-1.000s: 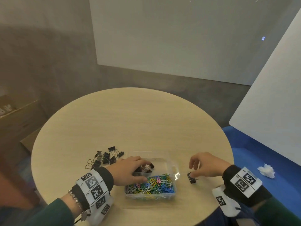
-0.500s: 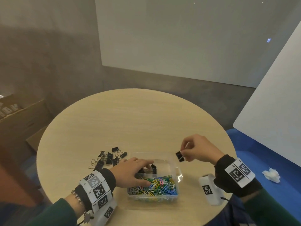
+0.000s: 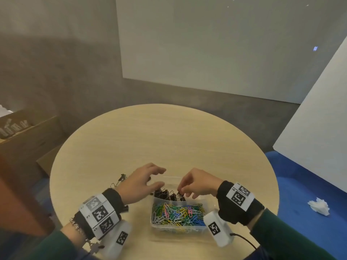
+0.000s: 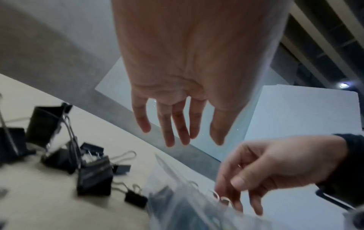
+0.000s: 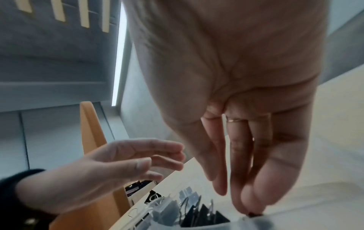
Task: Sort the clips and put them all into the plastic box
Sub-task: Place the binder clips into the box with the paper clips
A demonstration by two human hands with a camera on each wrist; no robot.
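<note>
A clear plastic box point(image 3: 206, 203) stands at the near edge of the round table. Its near compartment holds coloured paper clips point(image 3: 178, 214); its far one holds black binder clips point(image 3: 166, 195). My right hand point(image 3: 181, 191) pinches a black binder clip point(image 3: 180, 195) by its wire handle, low over the far compartment; the right wrist view shows my fingertips point(image 5: 250, 202) closed on it. My left hand point(image 3: 159, 177) hovers just left of the box, fingers point(image 4: 177, 127) straight and spread, holding nothing. Loose binder clips point(image 4: 92, 175) lie on the table under it, mostly hidden in the head view.
The table point(image 3: 169, 137) is bare wood beyond the hands. A cardboard box point(image 3: 22, 132) stands on the floor at the left. A crumpled white tissue point(image 3: 319, 206) lies on blue flooring to the right. White boards lean against the wall.
My right hand picked a binder clip off the table right of the box and carried it left over the far compartment. My left hand came out of the box and opened.
</note>
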